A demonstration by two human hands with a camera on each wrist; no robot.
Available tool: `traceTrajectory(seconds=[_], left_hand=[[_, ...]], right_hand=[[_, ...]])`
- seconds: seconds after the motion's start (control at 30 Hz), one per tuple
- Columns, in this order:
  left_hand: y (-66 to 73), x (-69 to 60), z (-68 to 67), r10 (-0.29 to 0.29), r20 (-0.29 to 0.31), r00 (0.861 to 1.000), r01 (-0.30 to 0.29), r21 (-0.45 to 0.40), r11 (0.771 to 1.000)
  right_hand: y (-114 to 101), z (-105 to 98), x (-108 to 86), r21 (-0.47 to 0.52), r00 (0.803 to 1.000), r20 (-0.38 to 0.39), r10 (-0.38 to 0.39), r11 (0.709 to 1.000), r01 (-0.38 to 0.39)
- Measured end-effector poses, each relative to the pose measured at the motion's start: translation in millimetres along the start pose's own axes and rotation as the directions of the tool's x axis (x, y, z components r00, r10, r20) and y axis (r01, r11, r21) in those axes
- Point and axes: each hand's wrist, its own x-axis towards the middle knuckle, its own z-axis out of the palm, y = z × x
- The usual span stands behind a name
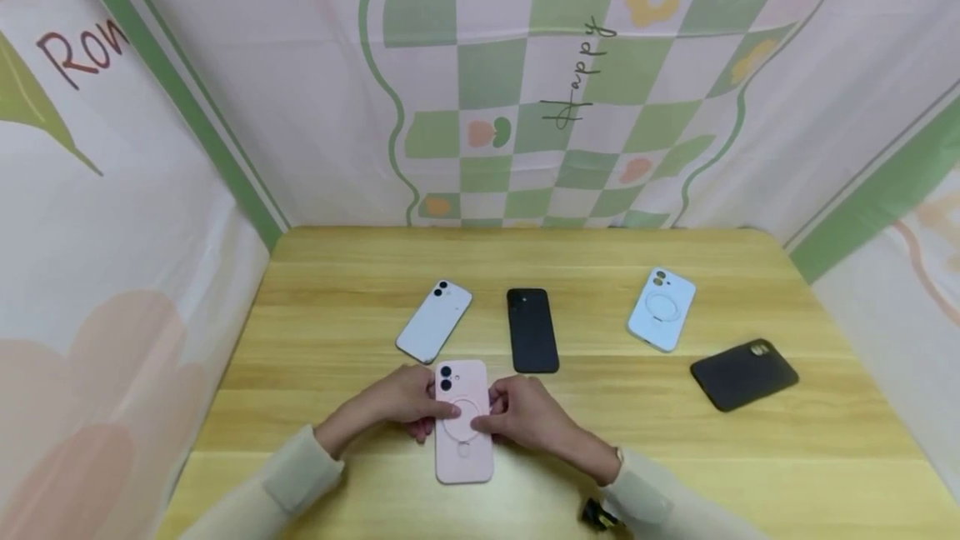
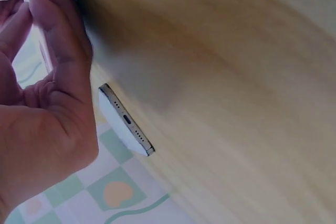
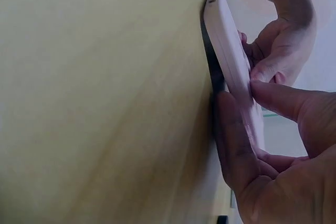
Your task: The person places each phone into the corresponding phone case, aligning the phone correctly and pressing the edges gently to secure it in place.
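Note:
Both hands hold a pink phone case (image 1: 465, 461) near the table's front, one at each long side. On its back are a pale ring and, at the top corner, two dark lens circles. My left hand (image 1: 412, 398) grips the left edge, thumb on the back and fingers beneath. At the opposite edge my right hand (image 1: 525, 412) pinches it likewise, thumb beside the ring. The right wrist view shows the pink case (image 3: 231, 51) edge-on, just above the table. Behind the left hand lies a white phone (image 1: 435, 319), its port end (image 2: 126, 121) facing the left wrist camera.
A black phone or case (image 1: 533, 332) lies beyond the right hand. Farther right are a light blue phone case (image 1: 662, 311) with a ring and a black phone case (image 1: 742, 375). A small black-and-yellow object (image 1: 597, 515) is by the right sleeve. Printed cloth (image 1: 495, 73) hangs behind the wooden table (image 1: 337, 273).

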Motion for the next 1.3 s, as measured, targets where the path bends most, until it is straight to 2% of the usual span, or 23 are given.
traceTrajectory(seconds=[0.2,0.4,0.53,0.83,1.07,1.3], left_hand=[[2.8,1.5,0.4,-0.005,-0.014,1.000,0.007,0.120,0.993],[3.4,4.4,2.7,-0.010,-0.020,1.000,0.014,0.177,0.984],[5.1,5.3,3.7,-0.021,-0.022,1.000,0.025,0.202,0.979],[11.1,4.7,3.6,-0.041,-0.054,0.998,0.055,0.287,0.956],[11.4,5.6,2.0,-0.034,-0.057,0.998,0.051,0.325,0.944],[12.3,5.1,5.1,-0.037,-0.071,0.997,0.061,0.374,0.926]], right_hand=[[-2.3,-5.7,0.5,-0.139,1.000,0.009,0.005,0.990,-0.003],[-5.9,-12.7,3.2,-0.258,0.997,0.082,0.009,0.966,0.013],[-8.0,-14.1,4.4,-0.305,0.995,0.100,0.004,0.952,0.027],[-10.2,-15.0,6.3,-0.351,0.994,0.107,-0.001,0.936,0.039],[-10.7,-13.2,4.9,-0.371,0.996,0.088,-0.017,0.927,0.048],[-4.5,-12.7,2.0,-0.360,0.997,0.080,0.001,0.933,0.028]])
